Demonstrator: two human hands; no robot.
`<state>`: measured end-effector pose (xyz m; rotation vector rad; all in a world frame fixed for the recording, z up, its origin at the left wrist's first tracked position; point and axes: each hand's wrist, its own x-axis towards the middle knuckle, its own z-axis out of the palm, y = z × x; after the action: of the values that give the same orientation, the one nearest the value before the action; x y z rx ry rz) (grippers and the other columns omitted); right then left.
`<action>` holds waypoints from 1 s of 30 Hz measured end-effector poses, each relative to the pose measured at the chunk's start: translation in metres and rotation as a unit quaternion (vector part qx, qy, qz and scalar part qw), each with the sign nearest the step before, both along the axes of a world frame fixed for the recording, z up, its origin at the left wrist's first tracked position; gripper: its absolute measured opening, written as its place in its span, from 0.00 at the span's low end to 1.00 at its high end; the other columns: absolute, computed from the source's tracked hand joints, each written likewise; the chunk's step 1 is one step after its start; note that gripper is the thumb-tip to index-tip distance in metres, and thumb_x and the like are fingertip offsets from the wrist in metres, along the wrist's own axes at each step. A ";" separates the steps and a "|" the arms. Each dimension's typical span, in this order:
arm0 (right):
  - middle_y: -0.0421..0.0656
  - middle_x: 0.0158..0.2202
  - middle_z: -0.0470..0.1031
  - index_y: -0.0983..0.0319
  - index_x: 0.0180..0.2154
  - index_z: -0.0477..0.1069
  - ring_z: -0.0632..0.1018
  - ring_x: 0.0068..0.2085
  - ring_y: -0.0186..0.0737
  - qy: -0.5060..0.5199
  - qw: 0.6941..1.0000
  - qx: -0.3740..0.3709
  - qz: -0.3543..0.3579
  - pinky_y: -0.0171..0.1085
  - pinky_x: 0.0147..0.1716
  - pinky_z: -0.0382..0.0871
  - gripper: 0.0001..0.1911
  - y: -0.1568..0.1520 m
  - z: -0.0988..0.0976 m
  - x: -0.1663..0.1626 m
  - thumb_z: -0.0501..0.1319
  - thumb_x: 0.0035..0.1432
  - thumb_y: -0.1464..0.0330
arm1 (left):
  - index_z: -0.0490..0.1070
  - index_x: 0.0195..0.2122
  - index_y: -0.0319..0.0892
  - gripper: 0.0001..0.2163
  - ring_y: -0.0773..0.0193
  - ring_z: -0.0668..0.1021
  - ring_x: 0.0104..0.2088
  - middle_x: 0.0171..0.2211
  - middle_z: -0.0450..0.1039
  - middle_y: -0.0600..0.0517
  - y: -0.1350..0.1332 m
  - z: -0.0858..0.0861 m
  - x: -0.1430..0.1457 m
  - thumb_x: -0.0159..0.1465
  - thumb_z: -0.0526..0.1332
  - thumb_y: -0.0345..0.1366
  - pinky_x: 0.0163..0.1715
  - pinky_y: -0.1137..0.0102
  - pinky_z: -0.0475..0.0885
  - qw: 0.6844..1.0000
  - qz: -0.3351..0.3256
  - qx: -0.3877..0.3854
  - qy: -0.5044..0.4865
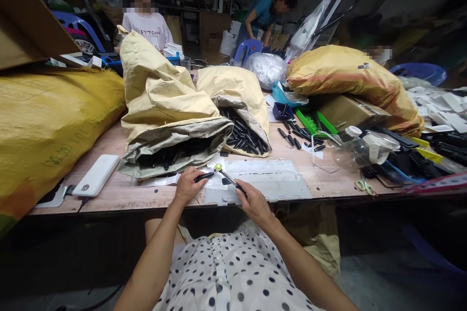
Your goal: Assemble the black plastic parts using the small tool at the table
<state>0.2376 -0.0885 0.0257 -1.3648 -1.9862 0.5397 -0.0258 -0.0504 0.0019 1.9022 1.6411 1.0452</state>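
Note:
My left hand is closed on a short black stick-like part at the near edge of the wooden table. My right hand pinches a thin tool with a black handle whose round shiny tip points up and left, close to the black part. Both hands hover over clear plastic sleeves lying flat on the table. Just behind them two open tan sacks spill several black parts.
A white power bank lies at the left. A large yellow sack fills the left side, another the right. Loose black parts, green trays, scissors and a plastic bottle crowd the right. Two people stand behind the table.

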 end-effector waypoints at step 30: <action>0.43 0.49 0.82 0.52 0.59 0.73 0.82 0.47 0.42 -0.050 0.998 0.009 0.042 0.38 0.43 0.79 0.21 -0.004 -0.002 -0.019 0.54 0.68 0.67 | 0.83 0.38 0.47 0.06 0.61 0.76 0.35 0.32 0.74 0.52 0.001 -0.004 0.003 0.59 0.70 0.35 0.39 0.67 0.72 1.000 0.006 -0.014 -0.011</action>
<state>0.2182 -0.0923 0.0237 -1.3263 -2.1320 0.4989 -0.0226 -0.0495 -0.0017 1.8591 1.6477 1.0373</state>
